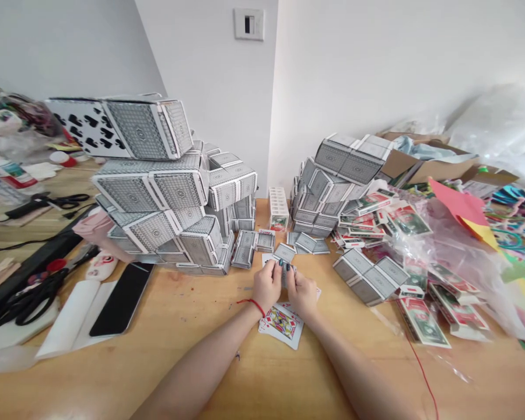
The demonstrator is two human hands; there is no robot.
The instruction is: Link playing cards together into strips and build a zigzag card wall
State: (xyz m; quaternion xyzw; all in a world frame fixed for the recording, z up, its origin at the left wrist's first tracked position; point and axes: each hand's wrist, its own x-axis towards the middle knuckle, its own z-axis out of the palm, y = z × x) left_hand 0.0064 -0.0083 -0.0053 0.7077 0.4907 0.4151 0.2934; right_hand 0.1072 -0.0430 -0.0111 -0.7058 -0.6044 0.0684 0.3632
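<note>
My left hand (266, 286) and my right hand (301, 294) meet above the wooden table (227, 326), both gripping a small grey-patterned playing-card piece (283, 273). Its exact form is partly hidden by my fingers. A red string circles my left wrist. Under my hands lies a face-up court card (280, 325), with other cards showing at its edges. Just ahead of my fingertips sit loose grey card boxes (284, 252). Large stacks of the same grey boxes (157, 201) rise to the left, and more (332, 186) stand to the right.
A black phone (121, 298) lies on white paper at left, beside black-handled scissors (35, 297). Banknote-printed card packs (422, 322) and crumpled clear plastic (455, 251) spread to the right. A cardboard box (429, 166) and coloured paper (461, 210) lie behind them. A wall stands beyond the table.
</note>
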